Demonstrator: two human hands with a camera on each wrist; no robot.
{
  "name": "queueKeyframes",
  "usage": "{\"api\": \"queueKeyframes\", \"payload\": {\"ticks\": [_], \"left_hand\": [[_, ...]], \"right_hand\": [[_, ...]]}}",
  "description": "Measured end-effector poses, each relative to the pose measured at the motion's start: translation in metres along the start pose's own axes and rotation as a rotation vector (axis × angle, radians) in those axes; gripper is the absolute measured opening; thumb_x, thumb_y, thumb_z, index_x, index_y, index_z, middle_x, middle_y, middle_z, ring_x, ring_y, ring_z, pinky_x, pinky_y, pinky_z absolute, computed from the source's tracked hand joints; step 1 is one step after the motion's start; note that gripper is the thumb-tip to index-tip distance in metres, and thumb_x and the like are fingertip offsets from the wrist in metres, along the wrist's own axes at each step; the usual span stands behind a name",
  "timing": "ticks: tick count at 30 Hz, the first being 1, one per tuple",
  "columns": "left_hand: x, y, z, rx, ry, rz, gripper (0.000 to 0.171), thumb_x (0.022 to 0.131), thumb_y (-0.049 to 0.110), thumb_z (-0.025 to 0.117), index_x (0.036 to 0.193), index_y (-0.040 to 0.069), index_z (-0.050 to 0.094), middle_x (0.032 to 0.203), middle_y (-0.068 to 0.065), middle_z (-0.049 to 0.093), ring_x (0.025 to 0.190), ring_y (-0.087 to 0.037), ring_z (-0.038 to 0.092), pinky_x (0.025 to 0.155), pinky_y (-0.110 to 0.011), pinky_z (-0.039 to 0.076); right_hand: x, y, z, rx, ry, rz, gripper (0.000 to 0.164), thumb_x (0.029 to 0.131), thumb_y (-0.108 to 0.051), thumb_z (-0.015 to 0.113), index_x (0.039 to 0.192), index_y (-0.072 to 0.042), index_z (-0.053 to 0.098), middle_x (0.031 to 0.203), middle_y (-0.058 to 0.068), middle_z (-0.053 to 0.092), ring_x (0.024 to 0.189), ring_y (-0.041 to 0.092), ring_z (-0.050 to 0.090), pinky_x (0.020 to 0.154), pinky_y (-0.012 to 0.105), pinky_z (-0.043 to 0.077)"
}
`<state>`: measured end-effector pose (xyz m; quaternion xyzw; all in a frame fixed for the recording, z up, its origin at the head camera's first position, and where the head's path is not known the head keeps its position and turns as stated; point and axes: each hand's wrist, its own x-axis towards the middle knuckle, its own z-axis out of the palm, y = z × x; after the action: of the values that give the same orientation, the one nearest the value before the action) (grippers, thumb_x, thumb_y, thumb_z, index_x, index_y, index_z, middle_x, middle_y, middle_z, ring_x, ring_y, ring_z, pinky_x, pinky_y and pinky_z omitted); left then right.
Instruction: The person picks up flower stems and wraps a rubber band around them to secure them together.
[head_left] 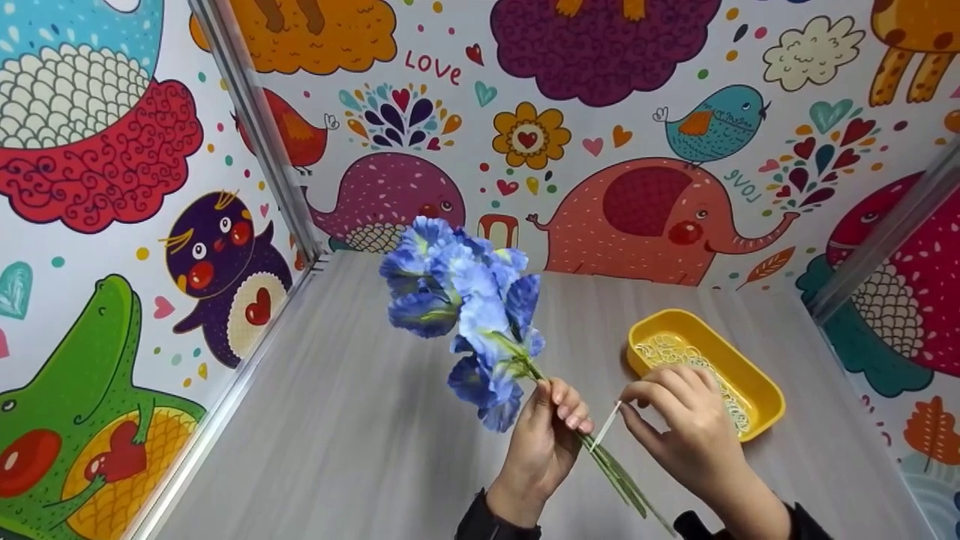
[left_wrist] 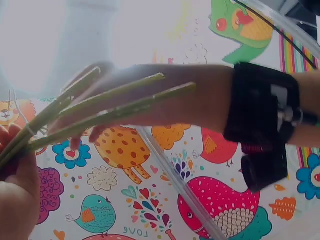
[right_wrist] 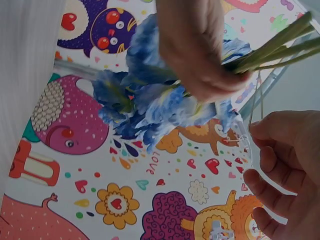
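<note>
My left hand point(head_left: 541, 450) grips a bunch of blue artificial flowers point(head_left: 472, 300) by the upper stems, with the blooms leaning up to the left. Below that fist the green stems point(head_left: 619, 476) run down to the right, their cut ends spread apart in the left wrist view. A thin pale rubber band point(head_left: 606, 426) loops round the stems just under the left fingers. Between thumb and forefinger, my right hand point(head_left: 686, 427) pinches the band's other end and pulls it taut away from the stems. The right wrist view shows the band's two strands point(right_wrist: 259, 97) stretched between stems and fingertips.
Behind the right hand, a yellow tray point(head_left: 772, 397) with many pale rubber bands point(head_left: 664, 350) stands on the grey table point(head_left: 322, 420). Cartoon-printed walls point(head_left: 465, 112) enclose the table at the back and sides, with metal posts point(head_left: 259, 127) at the corners.
</note>
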<state>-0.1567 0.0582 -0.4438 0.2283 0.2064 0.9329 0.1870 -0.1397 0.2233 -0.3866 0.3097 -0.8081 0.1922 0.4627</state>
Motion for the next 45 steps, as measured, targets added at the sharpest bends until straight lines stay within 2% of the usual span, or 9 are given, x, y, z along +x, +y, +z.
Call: {"api": "queueKeyframes", "payload": {"ticks": [6,11,17,21,30,34,36,41,45], "left_hand": [[-0.001,0.003,0.007,-0.043,-0.012,-0.001,0.029,0.095,0.046,0.042,0.08,0.024,0.053,0.071,0.013,0.048,0.065,0.003,0.047,0.065,-0.012,0.044],[0.002,0.006,0.007,-0.096,0.037,0.015,0.029,0.094,0.045,0.043,0.079,0.022,0.053,0.07,0.013,0.049,0.066,0.002,0.049,0.067,-0.012,0.045],[0.007,0.006,0.004,-0.121,0.202,0.014,0.03,0.091,0.045,0.044,0.075,0.02,0.051,0.067,0.01,0.048,0.064,0.0,0.048,0.066,-0.011,0.046],[0.012,0.006,0.003,-0.138,0.334,0.031,0.034,0.094,0.042,0.039,0.073,0.018,0.049,0.066,0.009,0.045,0.062,0.0,0.044,0.063,-0.012,0.043],[0.032,0.002,0.006,-0.332,0.522,0.109,0.04,0.096,0.039,0.03,0.069,0.015,0.048,0.063,0.006,0.042,0.058,-0.001,0.041,0.061,-0.011,0.042],[0.04,-0.002,0.006,-0.356,0.541,0.154,0.041,0.098,0.038,0.029,0.07,0.014,0.047,0.062,0.005,0.042,0.057,-0.001,0.042,0.061,-0.012,0.043],[0.042,-0.004,0.006,-0.355,0.53,0.181,0.041,0.099,0.037,0.029,0.07,0.014,0.047,0.062,0.005,0.043,0.057,-0.001,0.043,0.061,-0.012,0.043],[0.048,-0.008,0.005,-0.343,0.495,0.242,0.039,0.099,0.037,0.031,0.072,0.014,0.048,0.063,0.006,0.043,0.058,-0.001,0.043,0.061,-0.012,0.041],[0.054,-0.012,0.004,-0.291,0.484,0.29,0.037,0.098,0.038,0.032,0.073,0.016,0.047,0.064,0.007,0.043,0.059,-0.001,0.042,0.061,-0.012,0.041]], "right_hand": [[-0.004,0.007,0.009,-0.107,0.067,0.03,0.029,0.094,-0.028,0.056,0.076,-0.007,0.065,0.069,0.002,0.058,0.067,0.023,0.052,0.071,0.039,0.036],[-0.013,0.017,0.018,-0.182,0.045,0.119,0.023,0.09,-0.022,0.056,0.077,-0.004,0.064,0.071,0.008,0.059,0.069,0.028,0.054,0.071,0.044,0.037],[-0.03,0.032,0.033,-0.174,-0.011,0.241,0.01,0.078,-0.011,0.067,0.082,-0.002,0.064,0.076,0.01,0.059,0.072,0.03,0.054,0.069,0.046,0.037],[-0.043,0.04,0.044,-0.142,-0.029,0.276,0.015,0.069,-0.004,0.076,0.08,-0.006,0.065,0.074,0.005,0.059,0.069,0.023,0.053,0.064,0.04,0.035],[-0.067,0.036,0.072,-0.063,-0.002,0.285,0.015,0.067,-0.002,0.074,0.076,-0.009,0.064,0.068,0.0,0.059,0.063,0.016,0.052,0.062,0.031,0.033],[-0.076,0.027,0.08,-0.052,0.067,0.291,0.009,0.068,-0.003,0.07,0.074,-0.009,0.066,0.067,0.0,0.059,0.065,0.018,0.051,0.064,0.033,0.034],[-0.081,0.02,0.083,-0.047,0.112,0.276,0.005,0.075,-0.007,0.068,0.072,-0.007,0.065,0.066,0.001,0.057,0.064,0.02,0.05,0.065,0.033,0.034],[-0.087,0.0,0.09,-0.038,0.302,0.19,0.033,0.094,-0.024,0.061,0.069,-0.003,0.065,0.061,0.002,0.053,0.06,0.02,0.047,0.064,0.033,0.035],[-0.079,-0.021,0.09,-0.029,0.486,0.128,0.037,0.093,-0.021,0.064,0.063,0.001,0.065,0.055,0.004,0.051,0.058,0.021,0.043,0.065,0.03,0.036]]}}
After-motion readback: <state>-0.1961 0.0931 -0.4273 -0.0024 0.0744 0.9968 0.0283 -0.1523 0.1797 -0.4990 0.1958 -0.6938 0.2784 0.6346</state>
